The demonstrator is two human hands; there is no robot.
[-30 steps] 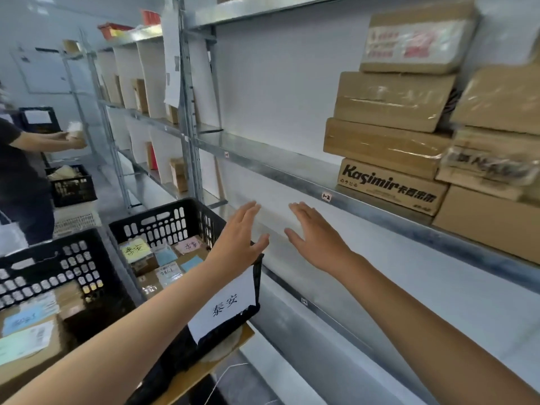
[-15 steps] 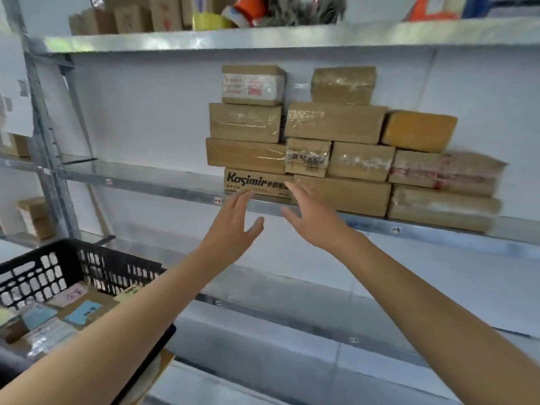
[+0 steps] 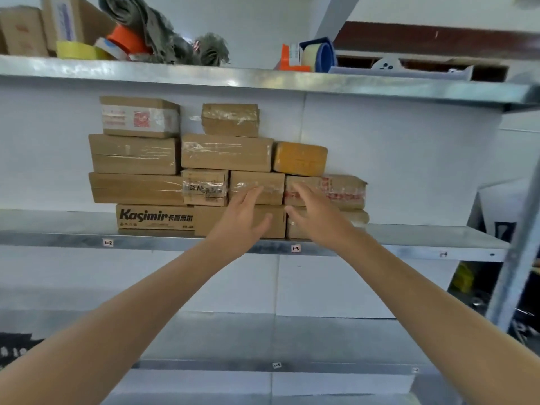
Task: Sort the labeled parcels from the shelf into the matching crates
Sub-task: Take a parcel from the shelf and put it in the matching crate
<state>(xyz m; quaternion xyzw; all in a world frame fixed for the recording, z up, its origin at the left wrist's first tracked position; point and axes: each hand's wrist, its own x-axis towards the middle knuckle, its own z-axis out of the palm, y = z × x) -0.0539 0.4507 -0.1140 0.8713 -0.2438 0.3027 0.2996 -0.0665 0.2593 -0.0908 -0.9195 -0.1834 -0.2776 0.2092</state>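
now both arms are stretching out toward the middle shelf, where the parcels are sitting in a stack of four uneven rows against the white back wall. left hand is hovering in front of the plain brown box in the bottom row, fingers straight and slightly apart, thumb sticking out to the side, holding nothing. its fingertips are lying over the small taped box one row up, though whether they are touching it is hard to tell. right hand is hanging just beside it, fingers spread and loose, nothing in its grasp, covering part of the red-printed parcel and the one under it. left of the hands, the kasimir box is resting at the end of the bottom row, and a yellow parcel is sitting at the right end of the third row. up on the top shelf, tape rolls are lying beside grey cloth.
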